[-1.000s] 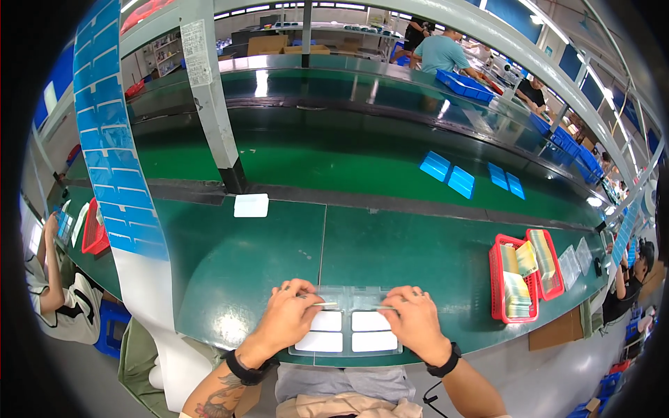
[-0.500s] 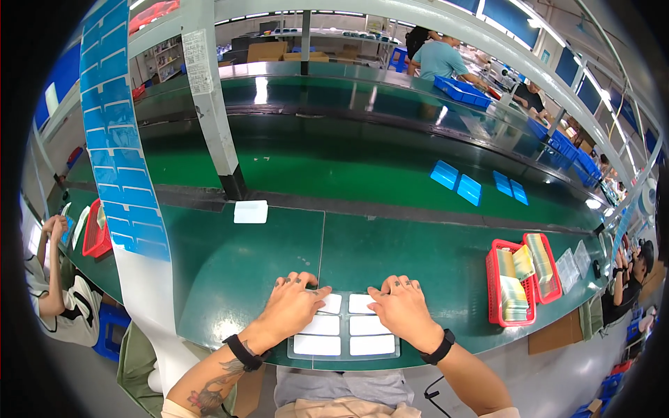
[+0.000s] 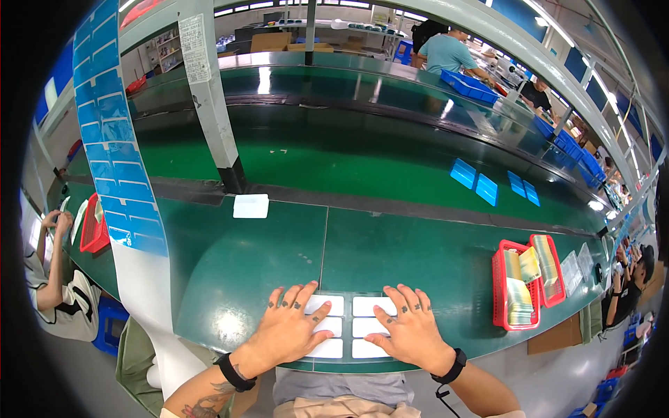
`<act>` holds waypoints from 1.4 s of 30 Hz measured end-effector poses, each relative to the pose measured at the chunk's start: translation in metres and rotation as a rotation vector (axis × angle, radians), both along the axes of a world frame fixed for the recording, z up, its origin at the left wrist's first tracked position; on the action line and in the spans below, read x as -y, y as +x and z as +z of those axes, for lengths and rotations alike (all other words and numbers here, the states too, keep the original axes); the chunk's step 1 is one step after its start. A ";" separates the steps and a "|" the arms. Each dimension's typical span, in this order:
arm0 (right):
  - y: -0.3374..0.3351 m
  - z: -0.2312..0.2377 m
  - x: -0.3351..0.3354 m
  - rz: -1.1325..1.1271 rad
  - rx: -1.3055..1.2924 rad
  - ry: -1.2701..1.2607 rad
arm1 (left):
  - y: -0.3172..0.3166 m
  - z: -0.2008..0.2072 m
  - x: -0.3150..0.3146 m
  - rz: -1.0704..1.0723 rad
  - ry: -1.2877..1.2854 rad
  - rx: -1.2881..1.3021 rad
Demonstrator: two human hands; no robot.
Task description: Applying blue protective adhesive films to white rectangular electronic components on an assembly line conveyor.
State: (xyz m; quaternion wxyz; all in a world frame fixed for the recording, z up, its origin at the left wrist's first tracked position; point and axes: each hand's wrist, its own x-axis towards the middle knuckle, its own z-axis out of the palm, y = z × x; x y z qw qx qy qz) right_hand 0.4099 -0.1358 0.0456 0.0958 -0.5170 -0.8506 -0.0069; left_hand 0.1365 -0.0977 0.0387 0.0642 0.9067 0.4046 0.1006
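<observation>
A clear plastic tray point(image 3: 347, 326) lies flat at the near edge of the green table, with white rectangular cards point(image 3: 366, 349) in two columns. My left hand point(image 3: 287, 326) rests over the left column, fingers spread and thumb on a card. Over the right column lies my right hand point(image 3: 412, 329), also spread, with its fingertips at the top card and its thumb on a lower one. Neither hand grips anything. Parts of the outer cards are hidden beneath both hands.
Red baskets point(image 3: 497, 289) of card stacks stand at the right. A small white tray point(image 3: 251, 207) lies by the post point(image 3: 216, 104). Blue sheets point(image 3: 487, 189) ride the green belt. A long blue-and-white strip point(image 3: 115, 139) hangs at the left. Other people sit at both sides.
My fingers have gone from bent at the top cards to spread flat over both columns, with the thumbs lower down. The blue sheets on the belt have shifted right.
</observation>
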 end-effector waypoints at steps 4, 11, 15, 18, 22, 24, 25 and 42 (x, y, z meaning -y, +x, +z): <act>-0.016 -0.006 0.003 0.042 0.020 -0.007 | 0.006 0.002 0.007 -0.014 -0.002 -0.010; -0.001 -0.002 -0.004 0.016 -0.219 -0.320 | 0.001 -0.009 0.006 -0.023 -0.071 0.077; -0.009 0.008 0.015 0.089 -0.072 -0.185 | 0.005 0.004 0.030 -0.007 -0.017 0.030; -0.017 -0.007 0.039 0.104 -0.080 -0.131 | 0.004 -0.007 0.052 -0.011 0.019 -0.036; -0.014 -0.014 0.040 0.073 -0.115 -0.110 | 0.001 -0.013 0.057 -0.019 0.010 -0.005; -0.016 -0.014 0.040 0.052 -0.161 -0.136 | 0.002 -0.012 0.055 -0.015 -0.007 0.011; -0.018 -0.013 0.040 0.031 -0.206 -0.159 | 0.002 -0.012 0.055 -0.011 -0.021 0.028; -0.035 -0.021 0.091 0.062 -0.046 -0.143 | -0.005 -0.029 0.100 -0.004 0.051 0.031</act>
